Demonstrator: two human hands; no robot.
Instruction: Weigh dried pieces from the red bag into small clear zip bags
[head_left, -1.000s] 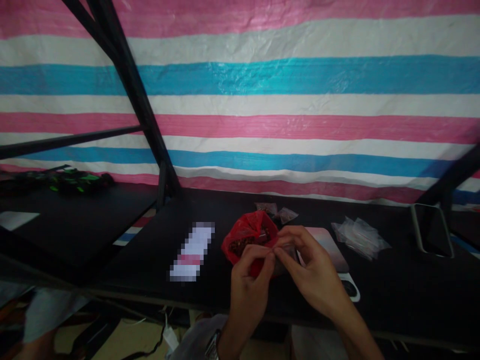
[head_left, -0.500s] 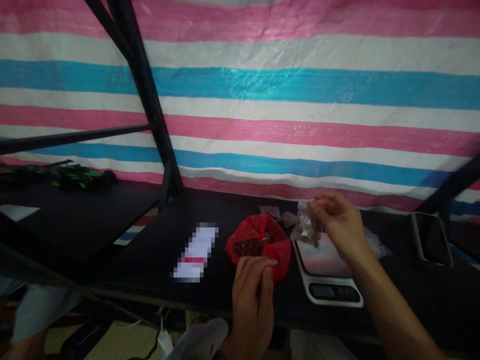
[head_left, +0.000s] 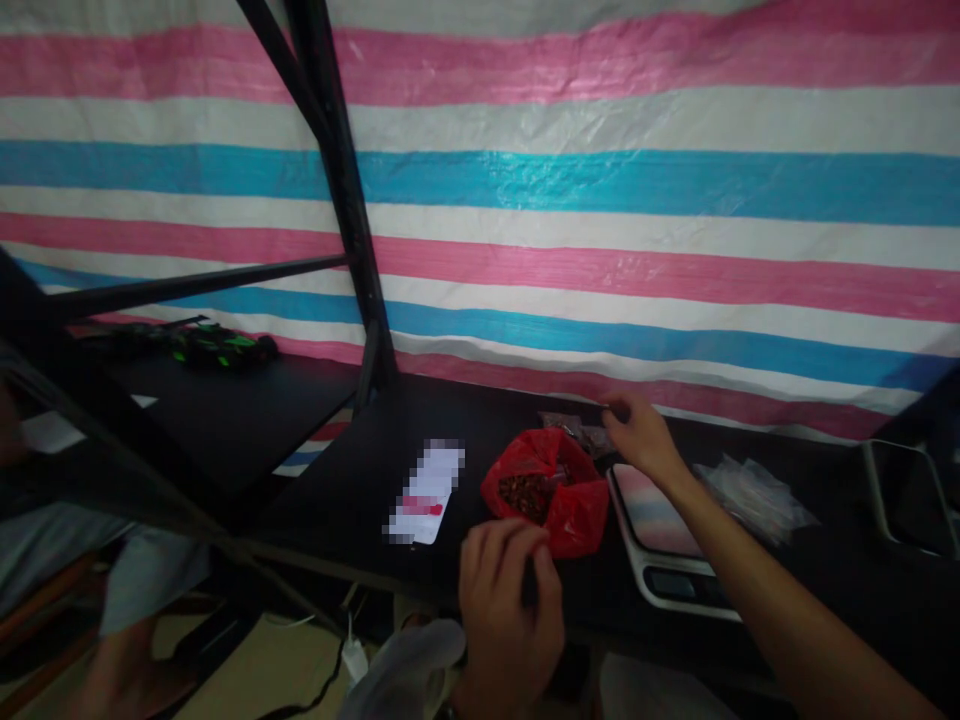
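Observation:
My right hand [head_left: 639,438] reaches to the back of the black table, its fingers curled down over small clear packets [head_left: 576,430] lying behind a red plastic bag [head_left: 551,490] of dark red bits. Whether it still grips a packet is hidden. My left hand [head_left: 510,600] hovers at the table's front edge, just before the red bag, fingers curled with nothing visible in them. A small digital scale [head_left: 660,540] sits right of the bag, under my right forearm.
A pile of empty clear bags [head_left: 754,490] lies right of the scale, and a phone [head_left: 907,495] leans at the far right. A blurred card [head_left: 427,490] lies left of the bag. Black frame bars [head_left: 337,180] rise at left. A striped tarp [head_left: 600,200] hangs behind.
My hands parted from working a small filled packet together. The right hand carried the packet over the scale, then down to the packets at the back. The left hand drew back.

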